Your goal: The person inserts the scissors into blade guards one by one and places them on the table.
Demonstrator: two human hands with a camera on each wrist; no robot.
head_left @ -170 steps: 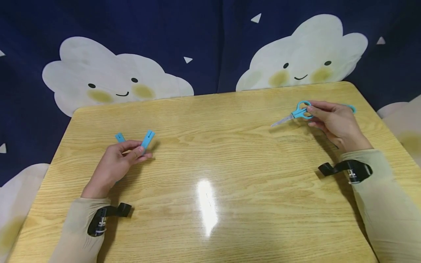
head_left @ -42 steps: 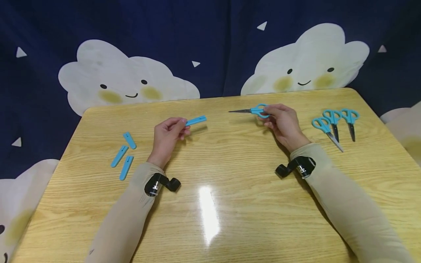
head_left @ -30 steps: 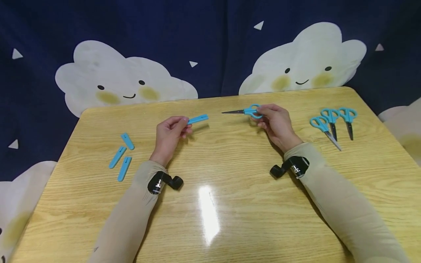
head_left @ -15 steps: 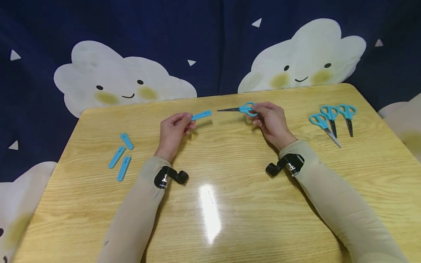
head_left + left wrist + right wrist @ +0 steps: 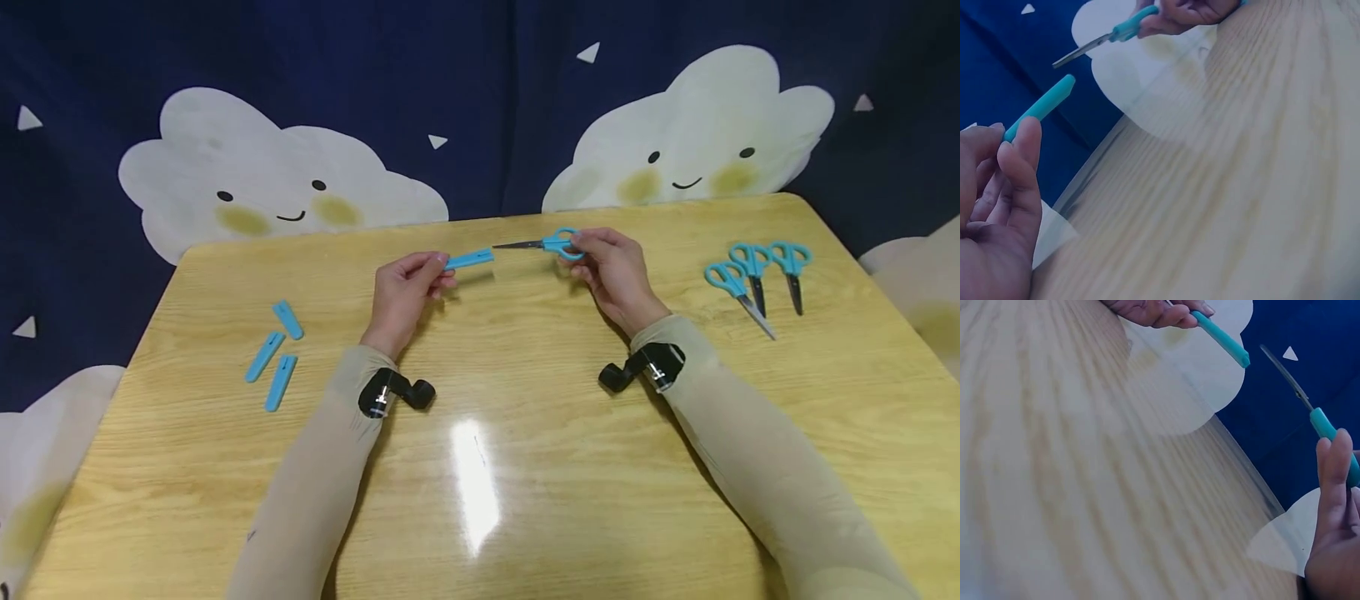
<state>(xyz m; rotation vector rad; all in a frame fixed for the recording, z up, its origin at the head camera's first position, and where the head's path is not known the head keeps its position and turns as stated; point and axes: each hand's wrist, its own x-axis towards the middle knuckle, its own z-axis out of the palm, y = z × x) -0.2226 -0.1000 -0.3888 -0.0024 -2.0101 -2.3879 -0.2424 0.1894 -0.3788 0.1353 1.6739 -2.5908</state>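
My left hand (image 5: pixel 405 292) pinches a light blue scissors cover (image 5: pixel 471 259) between thumb and fingers, its open end pointing right. Opposite it, my right hand (image 5: pixel 615 271) grips a pair of scissors (image 5: pixel 557 243) by the blue handle loops. The closed dark blades point left, with the tip close to the cover's end in the head view. Both wrist views show a small gap between the blade tip and the cover (image 5: pixel 1041 106). In the right wrist view the scissors (image 5: pixel 1324 424) stand at a slant above the table.
Three more blue covers (image 5: pixel 265 357) lie on the left of the wooden table (image 5: pixel 495 367). At the right lie three other scissors (image 5: pixel 757 279) with blue handles, two of them overlapping. A dark blue curtain (image 5: pixel 487 100) with white clouds hangs behind the table's far edge.
Since the oldest frame, both hands have come from the table's sides to the middle back. Over the last second, cover and blade tip have drawn close together; the left hand moved right, the right hand left.
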